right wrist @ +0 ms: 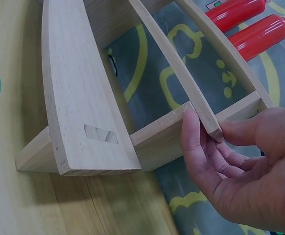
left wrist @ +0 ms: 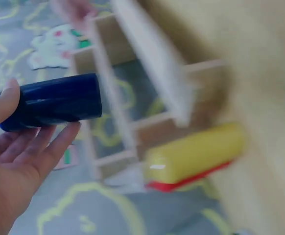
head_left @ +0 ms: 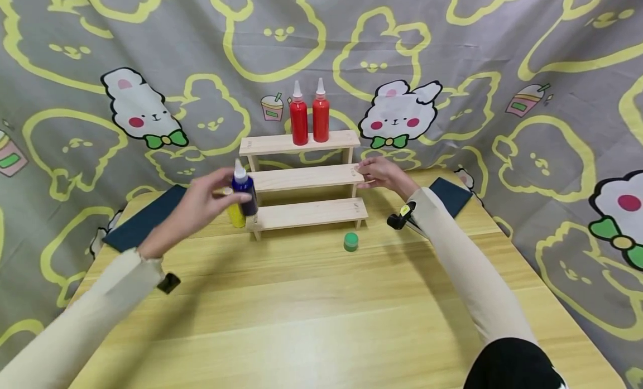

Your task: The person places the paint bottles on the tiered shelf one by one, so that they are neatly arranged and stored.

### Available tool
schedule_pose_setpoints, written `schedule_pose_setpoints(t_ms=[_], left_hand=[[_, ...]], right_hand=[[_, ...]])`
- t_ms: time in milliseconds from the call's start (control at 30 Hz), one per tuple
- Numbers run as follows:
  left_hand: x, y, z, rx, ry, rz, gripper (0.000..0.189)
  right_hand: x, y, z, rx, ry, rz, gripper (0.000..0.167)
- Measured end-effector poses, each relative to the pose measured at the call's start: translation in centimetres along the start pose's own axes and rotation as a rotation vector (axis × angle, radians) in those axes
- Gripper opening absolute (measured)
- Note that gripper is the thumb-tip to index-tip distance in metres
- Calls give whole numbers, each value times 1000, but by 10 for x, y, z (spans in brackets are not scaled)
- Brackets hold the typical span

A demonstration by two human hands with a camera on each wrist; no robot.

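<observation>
My left hand (head_left: 208, 198) grips a dark blue squeeze bottle (head_left: 244, 191) with a white pointed nozzle, held upright at the left end of a three-step wooden rack (head_left: 306, 179). Behind it, a yellow bottle (head_left: 235, 211) stands beside the rack's left side, partly covered by the blue one. With thumb and fingers, my right hand (right wrist: 235, 161) pinches the right end of the middle shelf (right wrist: 181, 73). Two red squeeze bottles (head_left: 299, 121) with white nozzles stand on the top shelf.
A small green-lidded jar (head_left: 351, 241) sits on the wooden table (head_left: 311, 311) in front of the rack's right end. Dark flat panels lie at the left (head_left: 145, 219) and right (head_left: 449, 195). A patterned grey curtain (head_left: 201, 43) hangs behind.
</observation>
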State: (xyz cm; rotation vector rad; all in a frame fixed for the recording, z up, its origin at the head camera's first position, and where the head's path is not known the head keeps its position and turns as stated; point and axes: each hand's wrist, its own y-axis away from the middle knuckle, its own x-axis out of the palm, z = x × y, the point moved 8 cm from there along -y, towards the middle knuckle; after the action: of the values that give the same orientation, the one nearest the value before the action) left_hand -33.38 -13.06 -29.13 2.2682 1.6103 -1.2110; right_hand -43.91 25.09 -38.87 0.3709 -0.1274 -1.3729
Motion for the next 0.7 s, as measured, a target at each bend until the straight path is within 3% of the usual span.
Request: schedule_pose_setpoints(t_ms=[167, 300, 400, 533, 700], left_hand=[[-25, -56, -21, -52, 49, -67, 51], [-33, -102, -20, -98, 176, -94, 58], [-32, -129, -12, -131, 235, -106, 60], [-24, -150, 6, -178, 242, -107, 63], [-12, -158, 25, -217, 240, -94, 67]], right_hand=[[0, 1, 1, 4, -8, 5, 32], [-3, 1, 3, 14, 7, -2, 37], [-6, 0, 5, 5, 30, -3, 37], [-6, -1, 4, 8, 34, -8, 27], [1, -2, 0, 15, 19, -2, 19]])
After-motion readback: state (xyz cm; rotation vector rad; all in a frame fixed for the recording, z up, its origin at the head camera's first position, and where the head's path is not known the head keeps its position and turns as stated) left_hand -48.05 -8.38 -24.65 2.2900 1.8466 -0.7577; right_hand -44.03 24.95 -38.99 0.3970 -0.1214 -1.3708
